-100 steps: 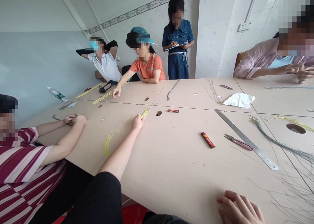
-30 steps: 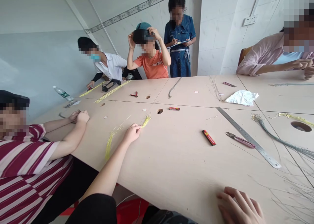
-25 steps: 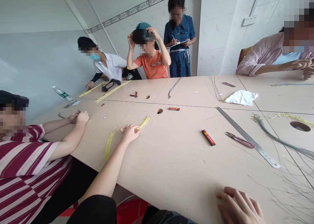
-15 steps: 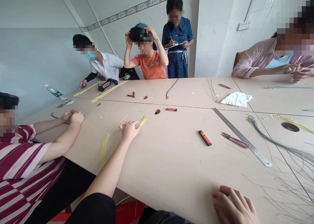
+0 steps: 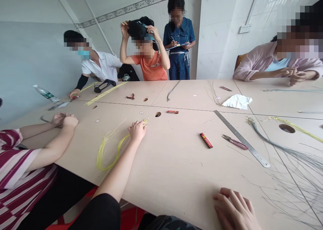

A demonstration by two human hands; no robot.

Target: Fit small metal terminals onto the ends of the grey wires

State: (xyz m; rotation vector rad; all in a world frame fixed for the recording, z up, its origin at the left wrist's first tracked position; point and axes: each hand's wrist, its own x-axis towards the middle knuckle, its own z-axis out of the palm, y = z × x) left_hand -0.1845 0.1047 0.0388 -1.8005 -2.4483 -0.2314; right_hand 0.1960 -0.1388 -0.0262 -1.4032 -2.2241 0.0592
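My left hand (image 5: 137,129) reaches far out over the pale wooden table (image 5: 176,169), its fingers closed on one end of a bundle of thin yellow wires (image 5: 111,152). The wires trail back toward me and bend into a loop on the tabletop. My right hand (image 5: 234,210) rests flat on the table's near edge, fingers stretched out and holding nothing.
A small red box (image 5: 206,140), pink-handled snips (image 5: 234,142) and a long steel ruler (image 5: 241,139) lie right of centre. Grey wires (image 5: 290,152) fan out at the right. A round hole (image 5: 157,114) sits beyond my left hand. Several people sit or stand around the table.
My left hand has drawn the wire end toward me, so the yellow wires now curve into a loop. The person in orange has lifted a headset. My right hand stays put.
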